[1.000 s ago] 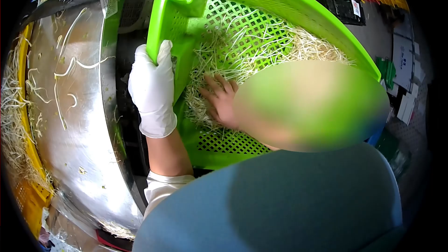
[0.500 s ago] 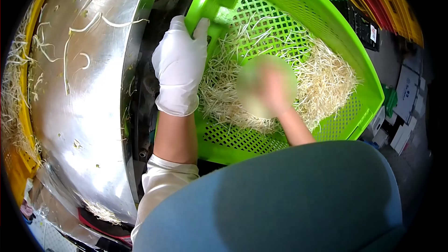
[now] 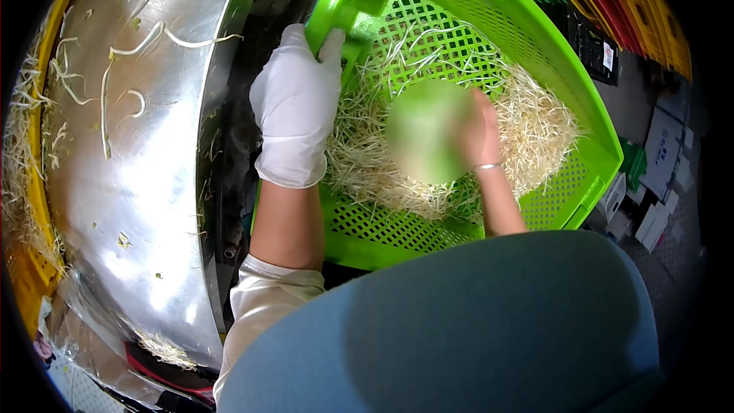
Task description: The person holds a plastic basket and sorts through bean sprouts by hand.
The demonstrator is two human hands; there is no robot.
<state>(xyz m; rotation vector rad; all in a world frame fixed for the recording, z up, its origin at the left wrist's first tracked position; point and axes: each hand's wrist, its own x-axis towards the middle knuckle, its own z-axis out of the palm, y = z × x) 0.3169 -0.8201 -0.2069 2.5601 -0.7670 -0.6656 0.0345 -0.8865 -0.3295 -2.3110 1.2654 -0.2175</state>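
My left hand, in a white glove, is closed on the left rim of a green perforated plastic crate. Thin whitish bean sprouts lie in the crate, heaped along its right and lower parts and strewn more thinly over the mesh bottom. My right hand is bare, with a thin bracelet at the wrist, and is over the sprouts in the middle of the crate. A round blurred patch covers its fingers, so their grip cannot be made out.
Left of the crate stands a shiny metal surface with scattered sprouts. A yellow crate edge with sprouts runs along the far left. Stacked coloured crates and white boxes are at right. Blue-grey fabric fills the lower foreground.
My right hand has moved a little to the right over the sprouts, and its bracelet now shows. My left hand keeps its hold on the crate rim.
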